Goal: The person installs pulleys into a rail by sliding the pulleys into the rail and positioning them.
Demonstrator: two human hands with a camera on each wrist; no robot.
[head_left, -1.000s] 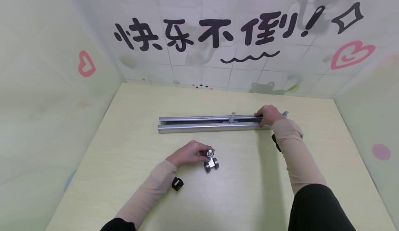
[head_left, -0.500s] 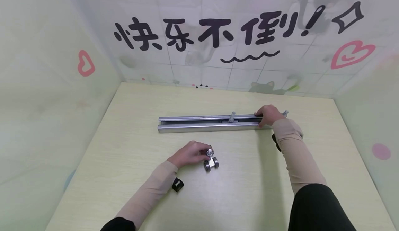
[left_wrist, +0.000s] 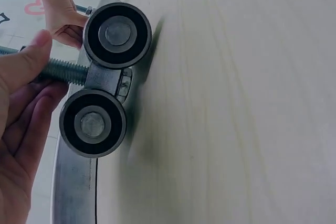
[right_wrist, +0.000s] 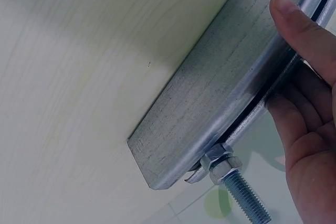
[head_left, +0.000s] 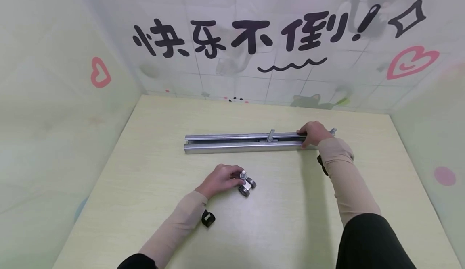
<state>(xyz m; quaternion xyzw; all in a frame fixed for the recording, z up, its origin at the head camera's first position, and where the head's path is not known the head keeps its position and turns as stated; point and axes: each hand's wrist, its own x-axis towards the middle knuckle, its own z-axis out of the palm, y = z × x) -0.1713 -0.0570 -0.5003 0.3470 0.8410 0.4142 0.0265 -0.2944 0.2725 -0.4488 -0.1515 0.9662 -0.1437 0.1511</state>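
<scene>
While lying left-right, rail [head_left: 243,143] | right hand [head_left: 313,134] grips end | left hand [head_left: 222,178] pinches upright-bolted roller [head_left: 246,184]

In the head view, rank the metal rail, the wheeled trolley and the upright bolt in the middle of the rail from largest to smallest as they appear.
1. Metal rail, by far the longest.
2. Wheeled trolley, pinched by the left hand.
3. Upright bolt, the smallest; it lies farther from the camera, so the gap with the trolley is less certain.

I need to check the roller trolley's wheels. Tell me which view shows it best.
The left wrist view: the roller trolley fills the frame, two black wheels and threaded stud plain, left hand gripping the stud. The head view shows it small beside that hand; the right wrist view shows only the rail.
</scene>
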